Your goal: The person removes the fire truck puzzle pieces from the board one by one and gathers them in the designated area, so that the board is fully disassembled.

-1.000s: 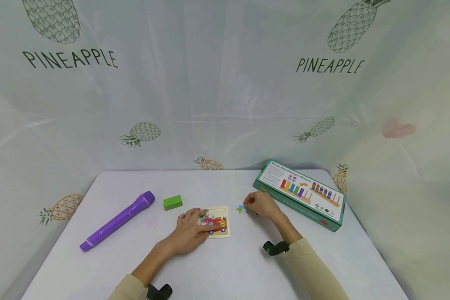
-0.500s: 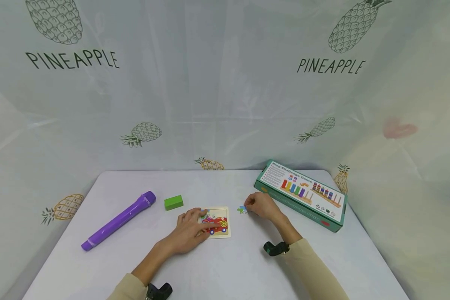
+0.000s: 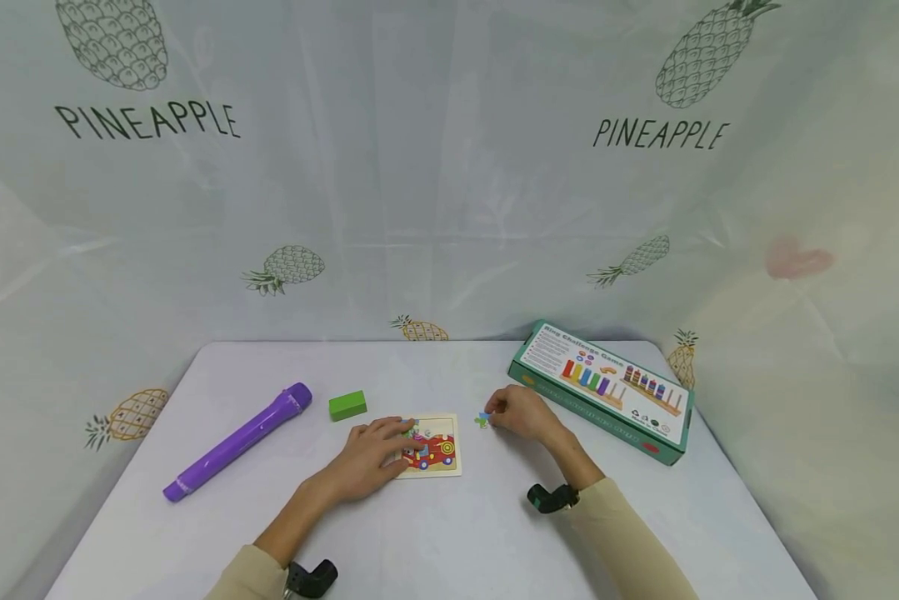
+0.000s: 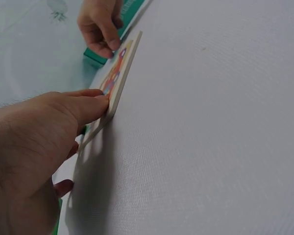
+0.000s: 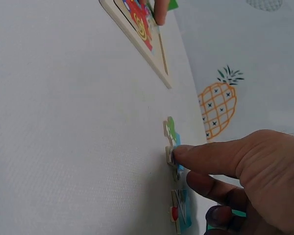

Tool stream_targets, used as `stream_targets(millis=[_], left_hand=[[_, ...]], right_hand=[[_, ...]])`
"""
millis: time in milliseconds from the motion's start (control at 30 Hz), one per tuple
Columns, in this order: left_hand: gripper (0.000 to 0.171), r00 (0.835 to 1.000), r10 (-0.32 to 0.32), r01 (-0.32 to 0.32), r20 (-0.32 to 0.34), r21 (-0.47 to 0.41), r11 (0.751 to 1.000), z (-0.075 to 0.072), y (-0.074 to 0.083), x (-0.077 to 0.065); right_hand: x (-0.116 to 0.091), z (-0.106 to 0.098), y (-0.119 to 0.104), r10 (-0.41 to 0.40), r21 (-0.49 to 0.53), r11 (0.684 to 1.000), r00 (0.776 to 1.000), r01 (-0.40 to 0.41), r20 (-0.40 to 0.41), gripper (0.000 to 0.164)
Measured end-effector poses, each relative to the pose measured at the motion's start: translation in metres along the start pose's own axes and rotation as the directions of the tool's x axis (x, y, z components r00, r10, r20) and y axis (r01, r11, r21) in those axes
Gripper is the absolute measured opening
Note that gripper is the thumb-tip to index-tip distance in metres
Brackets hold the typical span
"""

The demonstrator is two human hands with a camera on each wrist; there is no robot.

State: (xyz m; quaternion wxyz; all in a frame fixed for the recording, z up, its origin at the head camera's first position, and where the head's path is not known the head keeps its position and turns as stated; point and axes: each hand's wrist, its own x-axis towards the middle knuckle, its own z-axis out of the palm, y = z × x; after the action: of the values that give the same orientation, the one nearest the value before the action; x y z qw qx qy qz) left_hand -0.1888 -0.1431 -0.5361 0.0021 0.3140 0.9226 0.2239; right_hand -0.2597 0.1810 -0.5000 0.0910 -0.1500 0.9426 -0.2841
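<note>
I just eased my left hand (image 3: 362, 460) left, fingers apart, baring more car puzzle (image 3: 439, 451), right hand (image 3: 522, 412) pinching a piece (image 3: 481, 422).

Small booth-like nook; wider setting unclear; pineapple-print curtain (image 3: 449, 183) behind and beside a white table (image 3: 449, 546)

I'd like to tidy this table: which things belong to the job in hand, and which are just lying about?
Apparently in the job:
puzzle board, touched by the left hand
puzzle piece, touched by the right hand
second puzzle piece nearby

Apparently just lying about:
purple stick
green block
game box
</note>
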Motion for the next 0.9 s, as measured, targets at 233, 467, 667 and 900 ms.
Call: stream_targets(millis=[233,467,667,900], left_hand=[[0.034,1.0,-0.01,0.01,-0.004,-0.031,0.999,-0.0002,0.0005,-0.0002],[0.033,0.999,-0.044,0.044,-0.011,-0.028,0.999,-0.0013,-0.0001,-0.0021],[0.033,0.999,-0.026,0.025,-0.019,-0.011,1.0,-0.0023,-0.0012,-0.0016],[0.032,0.999,-0.024,0.024,-0.023,-0.013,1.0,-0.0043,-0.0009,-0.0019]], right_hand=[[-0.0021,-0.0004,-0.0009,-0.037,-0.041,0.998,0.999,0.038,0.029,0.017],[-0.0038,-0.0001,-0.0027,-0.074,-0.103,0.992,0.997,0.075,0.017,0.02],[-0.0041,-0.0001,-0.0031,-0.057,-0.097,0.994,0.998,0.058,0.006,0.019],[-0.0047,-0.0007,-0.0013,-0.049,-0.098,0.994,0.999,0.049,0.008,0.019]])
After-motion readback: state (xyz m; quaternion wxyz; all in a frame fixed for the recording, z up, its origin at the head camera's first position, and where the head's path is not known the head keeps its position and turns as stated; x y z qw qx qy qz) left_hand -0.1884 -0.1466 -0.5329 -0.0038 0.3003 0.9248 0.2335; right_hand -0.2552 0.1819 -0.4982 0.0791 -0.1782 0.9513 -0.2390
